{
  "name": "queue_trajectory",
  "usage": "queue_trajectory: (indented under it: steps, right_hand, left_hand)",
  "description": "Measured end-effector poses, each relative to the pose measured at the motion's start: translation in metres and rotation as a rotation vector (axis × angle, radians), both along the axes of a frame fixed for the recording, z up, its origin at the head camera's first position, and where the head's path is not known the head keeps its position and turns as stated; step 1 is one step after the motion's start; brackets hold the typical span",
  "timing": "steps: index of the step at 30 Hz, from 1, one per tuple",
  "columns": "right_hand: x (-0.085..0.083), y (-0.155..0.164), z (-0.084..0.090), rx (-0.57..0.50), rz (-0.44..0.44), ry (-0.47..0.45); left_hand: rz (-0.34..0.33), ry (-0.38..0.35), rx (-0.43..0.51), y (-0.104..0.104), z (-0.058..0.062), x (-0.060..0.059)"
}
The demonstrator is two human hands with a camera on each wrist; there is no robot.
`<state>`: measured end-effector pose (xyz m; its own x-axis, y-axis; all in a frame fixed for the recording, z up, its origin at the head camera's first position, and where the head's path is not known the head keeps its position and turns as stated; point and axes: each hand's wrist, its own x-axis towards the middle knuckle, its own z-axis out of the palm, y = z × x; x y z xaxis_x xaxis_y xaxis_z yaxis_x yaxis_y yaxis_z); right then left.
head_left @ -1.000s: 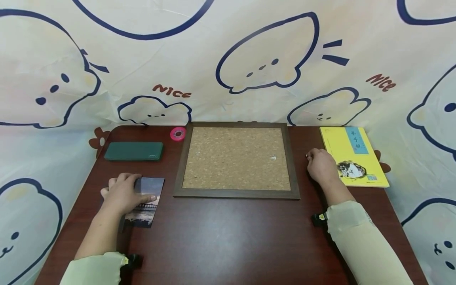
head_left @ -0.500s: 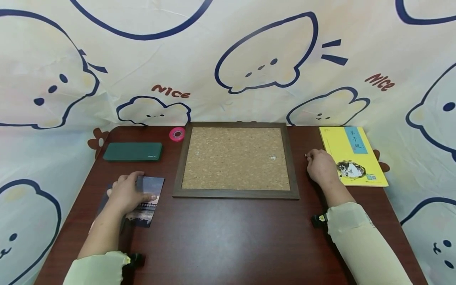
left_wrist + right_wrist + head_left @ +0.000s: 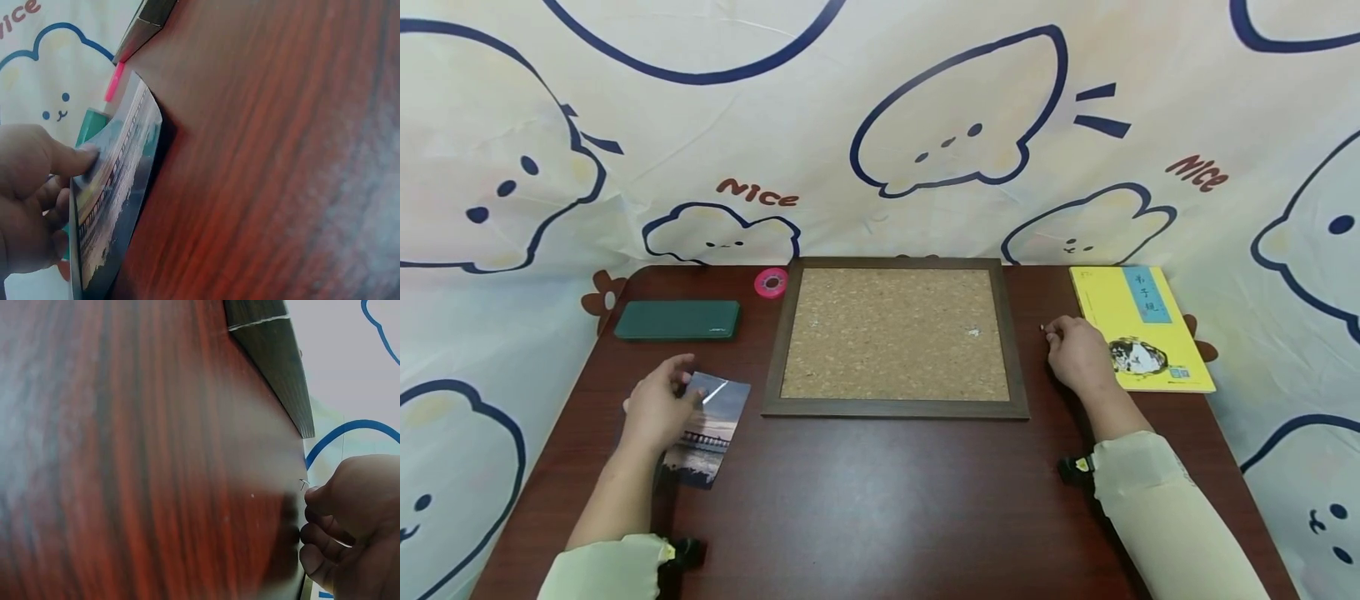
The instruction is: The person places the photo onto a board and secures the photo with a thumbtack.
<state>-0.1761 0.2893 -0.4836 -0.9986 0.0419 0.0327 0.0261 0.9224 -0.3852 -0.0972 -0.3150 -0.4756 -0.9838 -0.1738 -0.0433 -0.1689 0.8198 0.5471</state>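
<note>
My left hand (image 3: 28, 200) pinches the photo (image 3: 115, 200), bowing its edge off the wooden table (image 3: 269, 162); a green case (image 3: 92, 122), I think, sits behind.

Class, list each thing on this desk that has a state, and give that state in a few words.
photo: one edge lifted off the table, gripped by the left hand
pin: pinched in the right hand
cork board: flat, nothing pinned on it
yellow book: closed, flat
green case: closed
pink tape roll: lying flat
</note>
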Motion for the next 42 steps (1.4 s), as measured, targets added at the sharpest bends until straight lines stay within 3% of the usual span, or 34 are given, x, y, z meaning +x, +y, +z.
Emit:
queue_trajectory:
  steps: [6,22,29,37,42]
  right_hand:
    - [0.002,0.000,0.002,-0.009,-0.013,0.003]
    - [0.002,-0.006,0.009,-0.084,-0.001,0.015]
    - [0.004,-0.012,0.014,-0.124,-0.002,0.005]
    - [0.004,-0.019,0.013,-0.139,0.025,0.067]
    - [0.002,-0.024,0.012,-0.142,0.036,0.081]
  left_hand:
    - [0.026,0.022,0.103,-0.004,-0.001,-0.001]
    - [0.097,0.026,0.440,0.001,0.011,-0.009]
    - [0.100,0.074,0.470,0.008,0.015,-0.013]
    - [0.165,0.110,0.490,0.020,0.017,-0.020]
    - [0.157,0.146,0.588,0.026,0.017,-0.024]
